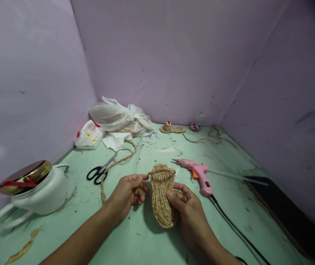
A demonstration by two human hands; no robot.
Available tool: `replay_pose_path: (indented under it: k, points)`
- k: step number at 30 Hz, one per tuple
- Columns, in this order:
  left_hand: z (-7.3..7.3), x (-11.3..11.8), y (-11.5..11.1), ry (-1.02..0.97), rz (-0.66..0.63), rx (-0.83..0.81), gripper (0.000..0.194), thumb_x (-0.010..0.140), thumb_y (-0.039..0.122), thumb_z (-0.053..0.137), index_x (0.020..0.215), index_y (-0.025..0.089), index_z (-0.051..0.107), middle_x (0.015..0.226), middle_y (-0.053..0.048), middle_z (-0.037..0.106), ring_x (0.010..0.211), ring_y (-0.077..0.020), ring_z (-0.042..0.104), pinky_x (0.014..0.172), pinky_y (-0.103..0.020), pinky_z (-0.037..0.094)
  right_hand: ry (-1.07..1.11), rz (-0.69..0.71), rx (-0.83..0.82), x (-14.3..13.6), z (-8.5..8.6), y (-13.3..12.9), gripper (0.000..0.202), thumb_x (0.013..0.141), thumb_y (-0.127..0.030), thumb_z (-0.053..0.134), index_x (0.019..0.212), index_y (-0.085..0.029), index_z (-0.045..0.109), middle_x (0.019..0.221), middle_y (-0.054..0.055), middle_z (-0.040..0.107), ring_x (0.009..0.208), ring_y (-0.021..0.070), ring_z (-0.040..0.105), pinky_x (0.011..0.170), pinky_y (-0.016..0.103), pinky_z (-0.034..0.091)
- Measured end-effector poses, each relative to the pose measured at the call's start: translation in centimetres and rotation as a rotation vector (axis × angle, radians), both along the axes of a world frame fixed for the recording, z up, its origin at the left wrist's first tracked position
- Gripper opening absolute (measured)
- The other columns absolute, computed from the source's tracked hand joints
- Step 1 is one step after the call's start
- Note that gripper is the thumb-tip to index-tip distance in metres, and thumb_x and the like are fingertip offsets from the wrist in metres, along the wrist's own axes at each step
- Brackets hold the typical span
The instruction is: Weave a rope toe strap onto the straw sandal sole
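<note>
"What's on the white pot (pixel 46 193)?"
"A gold-coloured lid (pixel 45 169), tilted."
"And beyond the pot?"
"A tissue pack (pixel 92 140), back and to its right; a plastic bag (pixel 115 117), farther still."

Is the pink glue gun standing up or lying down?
Lying down. The pink glue gun rests on its side: its nozzle, orange trigger and handle all lie along the green table.
</note>
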State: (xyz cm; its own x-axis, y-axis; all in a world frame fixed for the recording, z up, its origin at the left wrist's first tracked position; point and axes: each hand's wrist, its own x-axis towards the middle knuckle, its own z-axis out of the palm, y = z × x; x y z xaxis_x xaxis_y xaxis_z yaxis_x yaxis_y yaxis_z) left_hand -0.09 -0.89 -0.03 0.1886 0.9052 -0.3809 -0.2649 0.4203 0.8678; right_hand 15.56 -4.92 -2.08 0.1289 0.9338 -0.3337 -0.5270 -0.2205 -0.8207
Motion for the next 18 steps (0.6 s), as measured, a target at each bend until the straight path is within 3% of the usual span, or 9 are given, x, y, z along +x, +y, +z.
replay_pose_path:
  k: [5,9,13,18]
  points:
    - [0.8,0.6,-0.6,0.335,0.318,0.320,0.019,0.065,0.023,0.064,0.080,0.011,0.066,0.047,0.003,0.054,0.040,-0.0069,0.045,0.039,-0.018,0.036,-0.005,-0.006,-0.014,-0.1,0.0,-0.2,0.049,0.050,-0.031,0.081,0.084,-0.016,0.049,0.052,-0.002,0.062,0.047,0.0124,0.056,0.049,0.024,0.041]
    - [1.3,0.8,-1.0,0.442,0.275,0.457,0.016,0.064,0.023,0.063,0.074,0.012,0.071,0.053,0.000,0.058,0.043,-0.0085,0.049,0.042,-0.020,0.042,-0.030,0.013,-0.009,-0.3,0.0,-0.4,0.048,0.048,-0.032,0.082,0.080,-0.016,0.050,0.050,-0.004,0.060,0.046,0.0104,0.053,0.050,0.023,0.041]
    - [1.0,0.8,-1.1,0.392,0.232,0.404,0.015,0.063,0.024,0.063,0.068,0.012,0.070,0.057,-0.002,0.061,0.043,-0.0096,0.051,0.042,-0.021,0.043,-0.077,0.062,0.010,-0.2,-0.1,-0.4,0.042,0.052,-0.032,0.081,0.077,-0.016,0.052,0.053,-0.002,0.062,0.049,0.0105,0.055,0.052,0.023,0.042]
    - [-0.1,1.0,-0.6,0.191,0.232,0.152,0.023,0.060,0.028,0.068,0.075,0.011,0.063,0.050,0.000,0.060,0.043,-0.0114,0.053,0.043,-0.022,0.045,-0.076,0.027,-0.028,-0.3,-0.4,-0.2,0.038,0.056,-0.033,0.080,0.077,-0.016,0.053,0.056,-0.001,0.062,0.050,0.0101,0.055,0.051,0.022,0.042]
